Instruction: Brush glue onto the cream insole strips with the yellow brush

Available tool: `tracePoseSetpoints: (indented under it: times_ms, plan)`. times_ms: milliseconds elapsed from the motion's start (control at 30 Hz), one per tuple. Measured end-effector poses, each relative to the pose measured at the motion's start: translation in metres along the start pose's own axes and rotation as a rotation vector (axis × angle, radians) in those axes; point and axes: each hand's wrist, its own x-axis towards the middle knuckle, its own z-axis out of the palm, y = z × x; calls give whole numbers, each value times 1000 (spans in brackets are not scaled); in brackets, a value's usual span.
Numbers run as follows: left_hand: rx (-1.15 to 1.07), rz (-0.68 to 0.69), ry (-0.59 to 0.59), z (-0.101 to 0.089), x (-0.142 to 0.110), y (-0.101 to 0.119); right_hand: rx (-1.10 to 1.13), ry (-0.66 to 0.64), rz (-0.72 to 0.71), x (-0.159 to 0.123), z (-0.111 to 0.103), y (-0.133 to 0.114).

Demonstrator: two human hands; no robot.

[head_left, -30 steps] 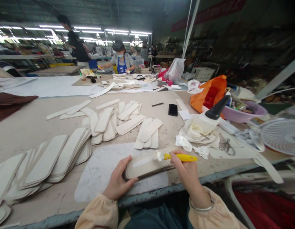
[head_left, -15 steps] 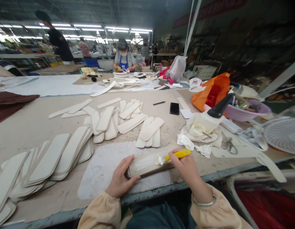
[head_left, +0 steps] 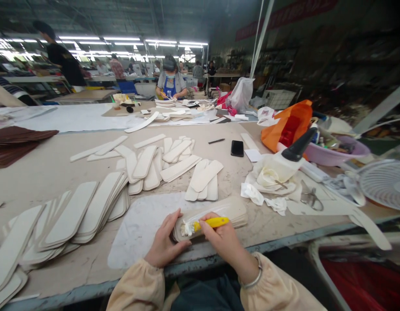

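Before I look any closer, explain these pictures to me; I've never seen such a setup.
There is no machine here, just a person's two bare hands. One camera, worn on that person's head, looks forward and down. The left hand holds the left end of a pale stack. The right hand grips a yellow brush, its white-coated bristles at the stack's top. Around them on the table lie more pale pieces, a black phone and crumpled white tissue.

The phone (head_left: 237, 148) lies on the table (head_left: 57, 177) behind the stack of strips (head_left: 234, 211), left of the basin (head_left: 335, 159).
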Motion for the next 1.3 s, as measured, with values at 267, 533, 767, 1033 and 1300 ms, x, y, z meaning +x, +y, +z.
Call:
tracePoseSetpoints:
  times_ms: [267,533,767,1033,1300]
  plan:
    - [16,-23,-9,0,0,1,-76,179,47,-2,-42,2]
    - [8,-20,-21,1,-1,-1,-82,25,-42,0,-20,-4]
    - [18,-30,-10,1,-1,0,54,103,37,1,-15,1]
    - [97,-7,1,1,-2,-3,-49,254,32,12,-33,9]
    - [152,17,6,2,-2,-10,-451,531,73,7,-113,28]
